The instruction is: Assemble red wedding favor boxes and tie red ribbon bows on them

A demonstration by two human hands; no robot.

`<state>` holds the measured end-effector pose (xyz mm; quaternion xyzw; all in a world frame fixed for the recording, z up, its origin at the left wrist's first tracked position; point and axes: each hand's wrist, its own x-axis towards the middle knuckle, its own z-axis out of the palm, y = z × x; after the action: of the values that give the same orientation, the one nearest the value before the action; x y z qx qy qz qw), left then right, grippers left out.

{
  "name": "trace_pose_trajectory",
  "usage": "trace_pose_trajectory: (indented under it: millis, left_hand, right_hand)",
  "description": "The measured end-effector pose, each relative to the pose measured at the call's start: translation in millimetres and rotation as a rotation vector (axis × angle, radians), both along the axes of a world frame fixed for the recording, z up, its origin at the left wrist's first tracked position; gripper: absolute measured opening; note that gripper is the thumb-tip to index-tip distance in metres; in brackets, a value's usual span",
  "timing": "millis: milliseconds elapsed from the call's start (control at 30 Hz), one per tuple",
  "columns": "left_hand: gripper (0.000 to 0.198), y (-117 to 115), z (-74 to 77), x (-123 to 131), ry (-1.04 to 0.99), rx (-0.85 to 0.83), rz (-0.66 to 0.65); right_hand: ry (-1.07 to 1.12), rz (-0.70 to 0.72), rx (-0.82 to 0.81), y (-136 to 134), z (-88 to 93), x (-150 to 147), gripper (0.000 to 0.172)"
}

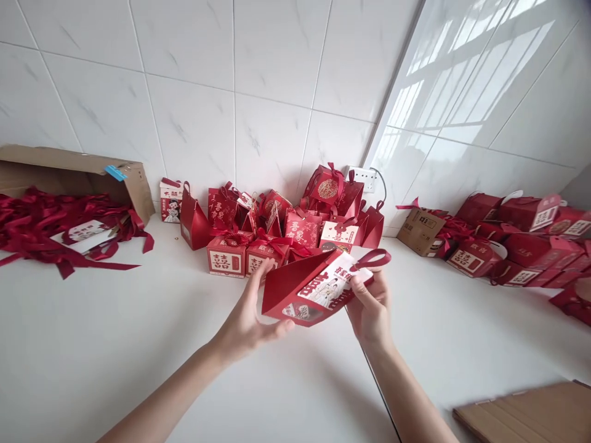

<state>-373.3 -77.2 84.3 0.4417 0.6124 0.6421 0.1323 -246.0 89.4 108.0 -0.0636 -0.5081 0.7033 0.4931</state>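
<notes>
A red paper gift box (308, 284) with a white printed panel and a red ribbon loop handle is held tilted above the white counter (138, 344). My left hand (252, 320) cups its left lower end, thumb up beside the box and fingers under it. My right hand (369, 304) pinches the box's right end near the ribbon handle. Both hands are closed on the box.
A pile of finished red gift boxes (281, 227) sits in the corner against the tiled wall. More red boxes (517, 246) lie along the right. An open cardboard box (69, 178) spills red ribbons (55, 240) at left. Flat cardboard (530, 412) lies at the lower right.
</notes>
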Motion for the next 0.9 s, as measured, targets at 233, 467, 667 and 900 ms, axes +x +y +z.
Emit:
trace_pose_trajectory:
  millis: [233,467,667,900]
  left_hand:
    - [0.066,-6,11.5,6,0.159,0.045,0.062]
    - [0.063,-7,6.3,-4,0.703,0.407,0.164]
    - [0.071,-10,10.6,1,0.365,0.301,0.219]
    - [0.081,-6,15.1,0,-0.023,0.283,-0.023]
  right_hand:
    - [0.014,0.130,-0.064,3,-3.9,-6,0.027]
    - [-0.076,0.210,-0.036,-1,-4.2,-8,0.049]
    - [-0.108,0.327,-0.006,-4,-10.6,-8,0.047]
    - [-0.214,0.377,-0.135,-19,-19.0,-14,0.032]
